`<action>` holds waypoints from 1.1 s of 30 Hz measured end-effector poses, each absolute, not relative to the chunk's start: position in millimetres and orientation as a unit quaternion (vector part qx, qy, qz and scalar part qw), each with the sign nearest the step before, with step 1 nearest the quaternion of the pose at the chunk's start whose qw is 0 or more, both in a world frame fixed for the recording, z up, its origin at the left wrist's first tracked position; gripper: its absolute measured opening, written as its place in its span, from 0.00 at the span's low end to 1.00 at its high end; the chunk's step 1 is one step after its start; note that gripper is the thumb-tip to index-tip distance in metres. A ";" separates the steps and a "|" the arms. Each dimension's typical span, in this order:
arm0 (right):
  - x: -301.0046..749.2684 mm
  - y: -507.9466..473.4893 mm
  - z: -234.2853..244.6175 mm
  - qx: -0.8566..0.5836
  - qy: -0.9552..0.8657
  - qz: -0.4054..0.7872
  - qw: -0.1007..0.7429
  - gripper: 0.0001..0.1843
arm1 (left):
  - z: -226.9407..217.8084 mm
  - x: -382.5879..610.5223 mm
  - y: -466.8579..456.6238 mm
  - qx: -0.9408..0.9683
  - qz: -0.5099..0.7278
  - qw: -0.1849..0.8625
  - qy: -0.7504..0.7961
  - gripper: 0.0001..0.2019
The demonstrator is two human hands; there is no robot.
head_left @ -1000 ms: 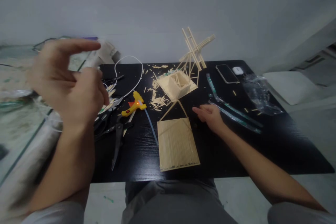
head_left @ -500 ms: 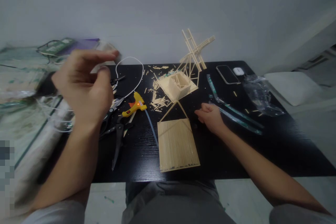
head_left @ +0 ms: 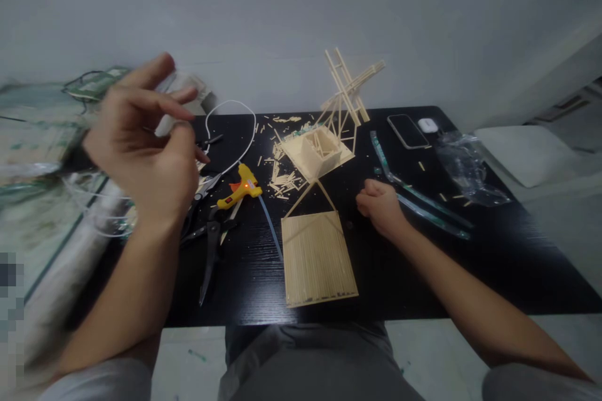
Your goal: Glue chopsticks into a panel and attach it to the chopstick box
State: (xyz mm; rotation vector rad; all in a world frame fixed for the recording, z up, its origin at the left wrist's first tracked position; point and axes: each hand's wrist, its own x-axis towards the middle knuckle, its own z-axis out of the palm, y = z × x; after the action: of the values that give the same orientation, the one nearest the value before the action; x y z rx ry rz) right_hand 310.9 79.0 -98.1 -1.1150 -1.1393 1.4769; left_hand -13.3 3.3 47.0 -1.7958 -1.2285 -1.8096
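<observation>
My left hand (head_left: 141, 144) is raised above the left end of the black table (head_left: 493, 250), fingers apart and loosely curled, the forefinger lifted, with nothing visible in it. My right hand (head_left: 382, 205) rests on the table as a closed fist, just right of a flat panel of thin wooden sticks (head_left: 317, 257) with a stick triangle at its top. Behind the panel sits an open box built of sticks (head_left: 316, 151), and a leaning stick frame (head_left: 350, 91) rises behind that. A yellow glue gun (head_left: 239, 188) with a lit red light lies left of the box.
Black-handled cutters and scissors (head_left: 209, 244) lie beside the glue gun, with a white cable (head_left: 235, 131) looping behind. Loose stick offcuts litter the table's middle. To the right lie long greenish strips (head_left: 418, 203), a phone (head_left: 407, 131), a small white case (head_left: 427, 125) and crumpled clear plastic (head_left: 463, 166).
My left hand has shifted right and a little down, its fingers moving against each other. My right hand's pointing fingers have curled into a fist and drawn slightly right.
</observation>
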 end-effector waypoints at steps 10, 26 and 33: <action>312.3 82.9 -96.9 -0.426 -0.458 0.644 0.441 0.29 | 51.6 -11.5 -2.5 -0.593 -0.649 0.137 -0.457 0.11; 312.9 90.5 -103.2 -0.421 -0.467 0.655 0.418 0.28 | -33.8 -42.2 -115.6 -0.669 -0.044 -0.197 -0.715 0.16; 314.9 90.4 -110.8 -0.420 -0.486 0.640 0.421 0.24 | -49.1 -56.1 -138.6 -0.616 -0.059 -0.173 -0.766 0.24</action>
State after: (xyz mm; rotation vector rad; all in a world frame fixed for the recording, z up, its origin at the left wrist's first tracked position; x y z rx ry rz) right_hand 314.9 90.4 -110.8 -1.0523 -1.2183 1.6045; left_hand -56.1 -138.6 -49.1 -2.1828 -2.7142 -0.2077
